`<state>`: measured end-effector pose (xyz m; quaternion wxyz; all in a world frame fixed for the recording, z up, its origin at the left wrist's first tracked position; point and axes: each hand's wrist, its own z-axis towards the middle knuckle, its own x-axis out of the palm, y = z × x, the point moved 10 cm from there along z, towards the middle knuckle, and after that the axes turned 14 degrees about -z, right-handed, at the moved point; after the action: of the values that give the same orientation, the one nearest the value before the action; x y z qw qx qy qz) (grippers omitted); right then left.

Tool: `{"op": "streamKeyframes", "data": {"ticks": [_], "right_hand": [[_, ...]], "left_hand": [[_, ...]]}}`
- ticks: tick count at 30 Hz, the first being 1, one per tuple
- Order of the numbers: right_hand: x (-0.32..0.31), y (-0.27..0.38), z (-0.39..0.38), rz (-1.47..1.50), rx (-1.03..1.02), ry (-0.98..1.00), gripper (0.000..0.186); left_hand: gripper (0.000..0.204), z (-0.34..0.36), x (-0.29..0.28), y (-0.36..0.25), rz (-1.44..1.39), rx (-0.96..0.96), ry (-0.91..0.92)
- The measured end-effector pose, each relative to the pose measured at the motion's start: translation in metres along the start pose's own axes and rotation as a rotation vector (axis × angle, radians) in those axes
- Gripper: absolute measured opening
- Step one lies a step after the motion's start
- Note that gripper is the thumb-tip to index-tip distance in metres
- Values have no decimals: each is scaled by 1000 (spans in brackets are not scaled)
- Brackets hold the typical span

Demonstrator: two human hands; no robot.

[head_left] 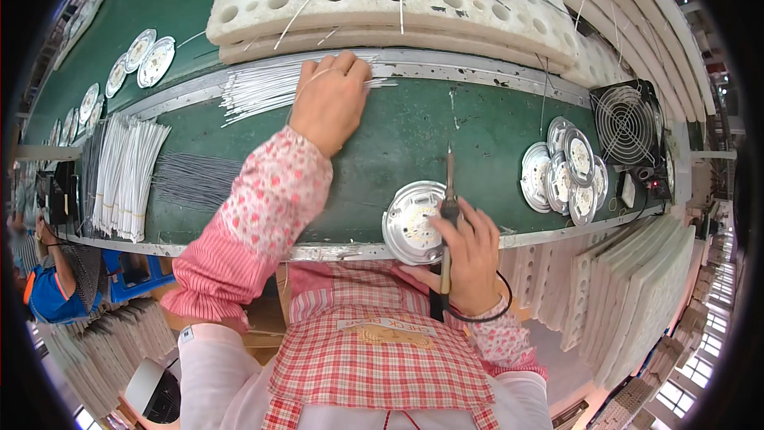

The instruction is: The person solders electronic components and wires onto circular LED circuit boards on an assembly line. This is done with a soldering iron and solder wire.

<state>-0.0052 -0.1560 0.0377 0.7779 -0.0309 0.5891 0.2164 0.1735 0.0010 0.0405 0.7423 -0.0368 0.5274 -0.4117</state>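
Note:
My left hand reaches to the back of the green bench, fingers curled down into a spread of white wires; its fingertips are hidden. At the front edge, my right hand is wrapped round a soldering iron, its thin tip pointing away from me and its black cable looping past my wrist. Beneath and beside those fingers a round silver LED lamp plate lies at the bench edge, with a pale centre. The right fingers reach its right rim; whether they grip it I cannot tell.
More lamp plates are heaped at right beside a black fan. Grey wires and bundled white wires lie at left. A perforated pale foam block stands behind a metal rail. Another person is at far left.

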Motion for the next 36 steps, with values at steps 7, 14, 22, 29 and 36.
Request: {"op": "streamKeyframes", "data": {"ticks": [7,14,22,29,36], "right_hand": [[-31,-25,12,238,67,-43,48],[15,-83,22,636,662,-30,29],[27,-82,24,746,724,-36,29],[21,-76,24,680,673,-76,27],[-2,-55,26,515,633,-127,29]], "left_hand": [[12,11,-23,8,-259,86,-12],[13,-6,-8,-33,-684,-117,145],[18,-34,19,-67,-736,-138,125],[10,-37,13,-73,-676,-123,30],[17,-43,2,-92,-472,-34,24]]}}
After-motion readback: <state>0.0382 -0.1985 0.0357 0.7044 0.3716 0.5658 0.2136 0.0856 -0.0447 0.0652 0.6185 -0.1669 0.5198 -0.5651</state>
